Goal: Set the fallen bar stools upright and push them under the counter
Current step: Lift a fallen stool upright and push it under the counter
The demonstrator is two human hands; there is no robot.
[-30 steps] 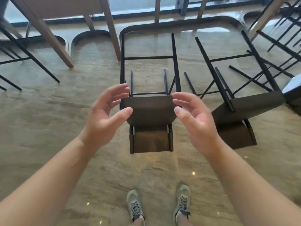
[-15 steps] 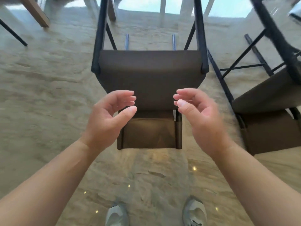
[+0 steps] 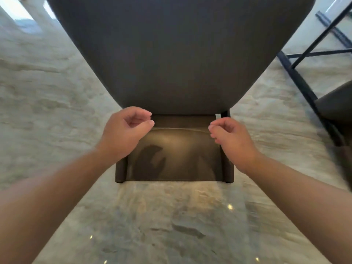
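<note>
Floor: pale beige marbled stone floor [image 3: 57, 92], glossy, with small points of reflected light near the bottom edge of the view.
Nearest bar stool: the bar stool [image 3: 177, 54] lies tipped on the floor in the middle of the view, its broad dark brown seat facing the camera and filling the upper half of the frame.
Backrest: the low backrest [image 3: 182, 155] lies flat on the floor below the seat, brown and slightly shiny, with a dark upright post at each side and soft shadows across its surface.
Second bar stool: at the right edge, another fallen stool [image 3: 312, 88] shows thin black metal legs and crossbars and a corner of dark seat; the rest is cut off.
Left hand: the left hand [image 3: 125, 132] hovers just over the backrest's left upper corner, its grip loosely curled with thumb near the fingertips, holding nothing.
Right hand: the right hand [image 3: 230, 138] hovers over the right upper corner, its grip likewise loosely curled and empty; whether either hand touches the stool cannot be told.
</note>
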